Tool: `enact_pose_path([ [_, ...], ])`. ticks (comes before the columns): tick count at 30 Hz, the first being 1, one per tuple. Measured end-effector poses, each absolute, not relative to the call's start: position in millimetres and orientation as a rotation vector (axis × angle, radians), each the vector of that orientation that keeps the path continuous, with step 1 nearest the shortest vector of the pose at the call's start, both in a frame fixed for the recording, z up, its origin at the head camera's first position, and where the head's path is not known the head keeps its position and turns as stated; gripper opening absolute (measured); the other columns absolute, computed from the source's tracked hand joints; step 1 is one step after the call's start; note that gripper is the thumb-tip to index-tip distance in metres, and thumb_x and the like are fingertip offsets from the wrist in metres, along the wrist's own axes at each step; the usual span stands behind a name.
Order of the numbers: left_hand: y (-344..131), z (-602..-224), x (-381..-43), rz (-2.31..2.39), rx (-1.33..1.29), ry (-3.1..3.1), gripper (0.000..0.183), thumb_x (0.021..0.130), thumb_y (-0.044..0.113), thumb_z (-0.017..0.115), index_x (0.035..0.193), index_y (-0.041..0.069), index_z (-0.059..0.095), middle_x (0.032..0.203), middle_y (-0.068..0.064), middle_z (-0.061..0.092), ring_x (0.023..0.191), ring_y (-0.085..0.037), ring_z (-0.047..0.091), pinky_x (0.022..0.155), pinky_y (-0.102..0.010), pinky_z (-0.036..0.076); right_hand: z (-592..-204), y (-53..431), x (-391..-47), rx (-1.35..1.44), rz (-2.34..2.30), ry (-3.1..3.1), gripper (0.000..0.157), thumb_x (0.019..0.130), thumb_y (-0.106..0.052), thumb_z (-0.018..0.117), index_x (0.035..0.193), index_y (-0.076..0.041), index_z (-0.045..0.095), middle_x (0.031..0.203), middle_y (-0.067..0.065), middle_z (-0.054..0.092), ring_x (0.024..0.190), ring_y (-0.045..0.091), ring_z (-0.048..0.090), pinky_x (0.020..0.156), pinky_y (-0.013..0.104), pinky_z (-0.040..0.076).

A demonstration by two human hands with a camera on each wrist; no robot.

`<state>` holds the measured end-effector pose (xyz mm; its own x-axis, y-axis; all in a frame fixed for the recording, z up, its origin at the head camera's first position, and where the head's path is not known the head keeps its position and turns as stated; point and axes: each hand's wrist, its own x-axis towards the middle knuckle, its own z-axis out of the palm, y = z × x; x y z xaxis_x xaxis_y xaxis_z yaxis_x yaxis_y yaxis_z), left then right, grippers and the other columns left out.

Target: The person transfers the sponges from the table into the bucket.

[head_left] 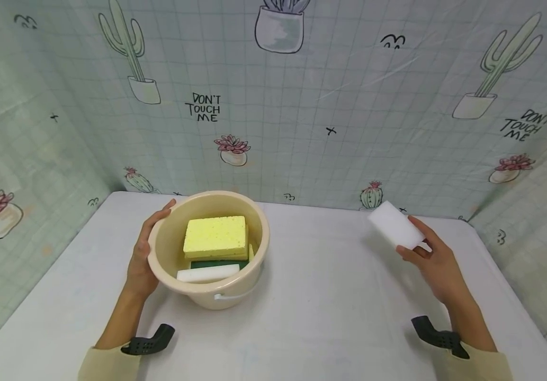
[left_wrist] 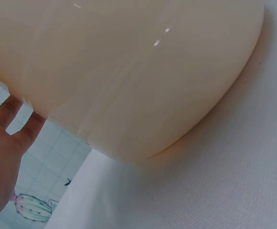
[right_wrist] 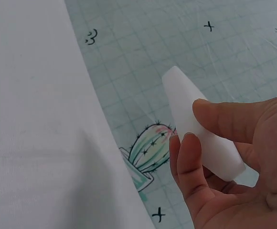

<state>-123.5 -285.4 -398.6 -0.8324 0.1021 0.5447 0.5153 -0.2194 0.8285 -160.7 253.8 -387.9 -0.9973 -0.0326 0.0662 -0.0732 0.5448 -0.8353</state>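
A cream bucket (head_left: 161, 264) stands on the table at left of centre in the head view, tipped slightly toward me. My left hand (head_left: 142, 264) holds it by its left side, fingers curved along the outer wall just below the rim. Inside lie a yellow sponge (head_left: 215, 235), a green piece (head_left: 218, 263) and a white sponge block (head_left: 208, 273). At the right, my right hand (head_left: 437, 264) pinches another white sponge (head_left: 394, 225) between thumb and fingers, above the table. The right wrist view shows the thumb flat on this sponge's face.
The white-covered table (head_left: 321, 301) extends between the two hands. A cactus-printed curtain (head_left: 297, 116) encloses its back and sides. The bucket's pale handle (head_left: 240, 295) hangs at its front. Dark wrist straps (head_left: 149, 341) are on both forearms.
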Motion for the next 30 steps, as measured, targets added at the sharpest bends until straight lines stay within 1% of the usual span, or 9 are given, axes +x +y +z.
enact_pose_path([
  [4, -284.8, -398.2, -123.4, -2.134, -0.717, -1.761, 0.063, 0.097, 0.045, 0.043, 0.146, 0.008, 0.033, 0.156, -0.011, 0.019, 0.141, -0.025, 0.021, 0.106, -0.025, 0.032, -382.1, 243.4, -162.0, 0.141, 1.541, -2.705, 0.077, 0.093, -0.029, 0.064, 0.154, -0.025, 0.017, 0.148, 0.024, 0.025, 0.118, 0.044, 0.047, 0.075, 0.014, 0.049],
  [6, -284.7, -398.1, -123.1, -2.133, -0.714, -1.763, 0.062, 0.097, 0.044, 0.043, 0.146, 0.008, 0.033, 0.156, -0.011, 0.019, 0.141, -0.025, 0.021, 0.106, -0.024, 0.032, -379.7, 238.4, -163.0, 0.174, 1.564, -2.689, 0.077, 0.093, -0.025, 0.063, 0.154, -0.024, 0.017, 0.149, 0.023, 0.024, 0.118, 0.043, 0.047, 0.074, 0.014, 0.049],
  [10, -284.0, -397.5, -123.2, -2.121, -0.707, -1.775, 0.062, 0.097, 0.045, 0.042, 0.146, 0.008, 0.033, 0.156, -0.011, 0.02, 0.141, -0.025, 0.021, 0.106, -0.025, 0.032, -374.0, 228.5, -164.4, 0.226, 1.596, -2.669, 0.076, 0.094, -0.02, 0.063, 0.154, -0.024, 0.017, 0.149, 0.021, 0.024, 0.114, 0.038, 0.049, 0.075, 0.016, 0.051],
  [13, -283.7, -397.2, -123.4, -2.117, -0.714, -1.776, 0.062, 0.097, 0.045, 0.042, 0.146, 0.008, 0.033, 0.156, -0.011, 0.02, 0.141, -0.025, 0.021, 0.106, -0.025, 0.032, -369.2, 220.3, -166.2, 0.258, 1.615, -2.673, 0.073, 0.094, -0.021, 0.062, 0.154, -0.025, 0.019, 0.148, 0.019, 0.026, 0.108, 0.032, 0.052, 0.075, 0.019, 0.051],
  [17, -284.1, -397.4, -122.7, -2.123, -0.721, -1.768, 0.062, 0.097, 0.044, 0.042, 0.146, 0.008, 0.033, 0.156, -0.011, 0.019, 0.141, -0.025, 0.021, 0.107, -0.025, 0.032, -362.0, 207.1, -170.1, 0.316, 1.644, -2.659, 0.07, 0.095, -0.022, 0.061, 0.153, -0.024, 0.022, 0.146, 0.016, 0.03, 0.1, 0.026, 0.054, 0.075, 0.02, 0.05],
  [21, -284.9, -397.3, -121.9, -2.127, -0.716, -1.769, 0.062, 0.097, 0.045, 0.042, 0.146, 0.008, 0.033, 0.156, -0.011, 0.019, 0.141, -0.025, 0.021, 0.107, -0.025, 0.032, -354.1, 192.7, -172.5, 0.371, 1.719, -2.604, 0.068, 0.095, -0.021, 0.061, 0.152, -0.023, 0.024, 0.144, 0.014, 0.032, 0.098, 0.024, 0.056, 0.076, 0.021, 0.05],
  [26, -285.1, -397.4, -123.1, -2.138, -0.719, -1.766, 0.063, 0.097, 0.044, 0.043, 0.147, 0.008, 0.032, 0.157, -0.011, 0.018, 0.141, -0.026, 0.022, 0.107, -0.026, 0.032, -344.2, 173.3, -173.8, 0.427, 1.886, -2.496, 0.066, 0.095, -0.015, 0.061, 0.151, -0.021, 0.028, 0.145, 0.012, 0.03, 0.1, 0.025, 0.055, 0.077, 0.023, 0.051],
  [30, -283.9, -396.5, -123.4, -2.125, -0.709, -1.778, 0.063, 0.097, 0.045, 0.044, 0.147, 0.008, 0.032, 0.157, -0.011, 0.018, 0.141, -0.026, 0.022, 0.106, -0.026, 0.033, -337.9, 157.9, -176.1, 0.459, 1.943, -2.467, 0.063, 0.095, -0.014, 0.06, 0.15, -0.022, 0.031, 0.144, 0.009, 0.032, 0.1, 0.026, 0.055, 0.078, 0.027, 0.052],
])
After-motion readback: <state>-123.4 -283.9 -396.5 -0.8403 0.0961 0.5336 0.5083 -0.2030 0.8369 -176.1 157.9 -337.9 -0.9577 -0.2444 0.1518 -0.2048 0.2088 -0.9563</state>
